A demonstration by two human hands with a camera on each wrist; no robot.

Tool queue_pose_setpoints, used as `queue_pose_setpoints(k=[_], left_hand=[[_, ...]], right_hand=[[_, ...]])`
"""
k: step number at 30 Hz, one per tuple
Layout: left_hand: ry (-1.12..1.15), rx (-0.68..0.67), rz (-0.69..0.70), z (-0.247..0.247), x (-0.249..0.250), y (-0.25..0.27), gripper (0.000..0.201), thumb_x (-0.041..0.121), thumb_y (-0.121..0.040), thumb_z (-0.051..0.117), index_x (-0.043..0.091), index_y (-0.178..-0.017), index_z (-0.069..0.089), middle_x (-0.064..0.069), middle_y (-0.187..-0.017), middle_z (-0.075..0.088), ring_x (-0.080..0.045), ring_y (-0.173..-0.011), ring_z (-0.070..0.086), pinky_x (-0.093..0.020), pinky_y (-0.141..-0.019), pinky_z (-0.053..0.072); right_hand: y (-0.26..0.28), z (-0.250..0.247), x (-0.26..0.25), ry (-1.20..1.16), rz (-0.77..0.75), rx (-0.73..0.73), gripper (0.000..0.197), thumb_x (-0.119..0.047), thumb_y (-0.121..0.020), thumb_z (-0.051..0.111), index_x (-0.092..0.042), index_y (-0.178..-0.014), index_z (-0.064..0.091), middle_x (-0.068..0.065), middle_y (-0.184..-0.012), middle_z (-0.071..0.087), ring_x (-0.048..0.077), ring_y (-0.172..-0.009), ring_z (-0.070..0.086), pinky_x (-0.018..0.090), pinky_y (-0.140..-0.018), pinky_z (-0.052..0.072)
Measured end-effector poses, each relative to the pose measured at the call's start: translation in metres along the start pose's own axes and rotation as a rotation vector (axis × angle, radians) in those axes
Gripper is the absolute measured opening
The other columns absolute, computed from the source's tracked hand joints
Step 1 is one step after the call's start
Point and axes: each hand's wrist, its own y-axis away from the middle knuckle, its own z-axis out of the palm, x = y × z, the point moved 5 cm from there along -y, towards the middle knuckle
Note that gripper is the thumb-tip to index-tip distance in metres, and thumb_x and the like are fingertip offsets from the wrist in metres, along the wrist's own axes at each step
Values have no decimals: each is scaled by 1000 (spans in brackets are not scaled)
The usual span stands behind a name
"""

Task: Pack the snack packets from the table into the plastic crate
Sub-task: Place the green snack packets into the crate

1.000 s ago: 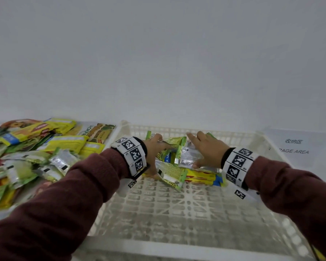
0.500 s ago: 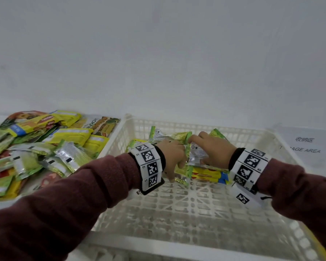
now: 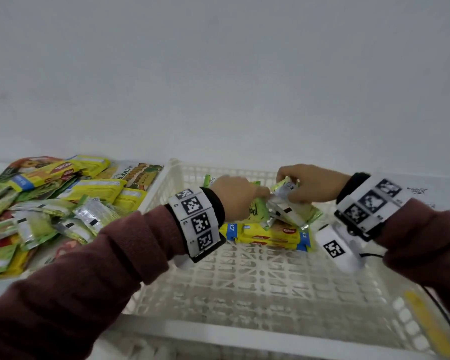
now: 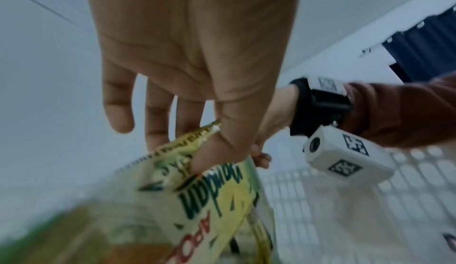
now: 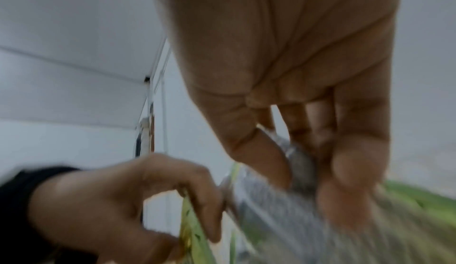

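Note:
Both hands are raised over the far part of the white plastic crate (image 3: 244, 287). My left hand (image 3: 238, 197) pinches a green-and-yellow snack packet (image 3: 256, 210) between thumb and fingers; the left wrist view shows the same green-and-yellow snack packet (image 4: 209, 200) under the thumb. My right hand (image 3: 307, 183) grips the top of a silver-backed green packet (image 3: 294, 211), which also shows as a silver-backed green packet (image 5: 296, 200) in the right wrist view. Below the hands, yellow-and-blue biscuit packets (image 3: 268, 235) lie flat on the crate floor. A big pile of packets (image 3: 50, 203) covers the table to the left.
A white wall rises right behind the table. A paper sign (image 3: 424, 196) lies to the right of the crate. The near part of the crate floor (image 3: 257, 294) holds nothing. A yellow strip (image 3: 431, 326) runs along the crate's near right side.
Both hands have lifted from the crate floor with the green packets, the right one moving rightward. The head view has tilted, so the crate sits lower in the picture.

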Motion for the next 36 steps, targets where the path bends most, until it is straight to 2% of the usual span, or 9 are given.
queue_pose_setpoints(k=[3,7,11,15,18,22,27,32,36], left_hand=[[218,118,-19,-24,-10,9,38,17,-86,56,29,-122,53,5,-83,50,-17,-75,48,-26,-65,37],[634,146,-38,-30,-24,20,22,9,-79,66,21,-91,51,-3,-88,65,-5,-57,54,-24,-57,46],[861,-110,-130,4,-27,26,43,-1,-81,65,21,-109,41,-8,-84,59,-10,-44,55,-22,-48,53],[777,-399,-252,48,-30,31,54,-6,-84,58,29,-116,33,-10,-73,49,-18,-45,56,-30,-46,47],[466,-469,-238,58,-29,37,51,1,-87,57,25,-126,36,-8,-85,51,-23,-61,57,-28,-49,46],[-44,-592,-137,65,-21,44,51,17,-93,54,14,-140,36,-9,-134,48,-26,-120,49,-31,-92,42],[-35,-492,-55,69,-10,35,58,25,-87,63,12,-138,39,-9,-132,46,-25,-119,46,-31,-89,41],[25,-607,102,90,9,39,69,13,-76,73,19,-135,39,-9,-132,45,-26,-121,46,-37,-96,43],[-21,-577,2,89,5,40,52,14,-92,53,6,-139,32,-15,-139,41,-28,-124,43,-32,-91,39]], right_hand=[[10,-21,10,-253,17,-63,23,8,-82,51,-10,-70,52,9,-67,58,16,-55,54,23,-57,48],[26,-29,11,-393,-91,-172,25,10,-77,55,-12,-65,55,-9,-58,61,4,-57,58,12,-59,45],[32,-4,7,-432,-202,-274,49,20,-72,47,-25,-56,58,-3,-78,60,8,-75,56,29,-76,42],[25,41,12,-401,-233,-416,61,29,-73,42,-27,-55,59,-6,-86,65,2,-88,60,47,-86,45],[25,64,18,-218,-186,-532,50,28,-70,42,-18,-64,61,-7,-98,65,-11,-97,59,33,-91,47],[26,70,19,56,-124,-527,47,25,-75,34,-1,-89,71,1,-109,68,8,-109,59,17,-82,47],[21,59,1,299,-95,-294,27,-2,-85,51,-12,-103,68,-2,-85,64,3,-66,48,22,-71,45],[23,97,-16,400,-120,-293,41,-36,-81,65,-21,-118,53,-3,-95,53,15,-85,52,26,-72,43],[25,111,-15,494,-145,-316,44,-38,-85,60,-22,-123,44,2,-111,59,19,-88,51,26,-62,36]])
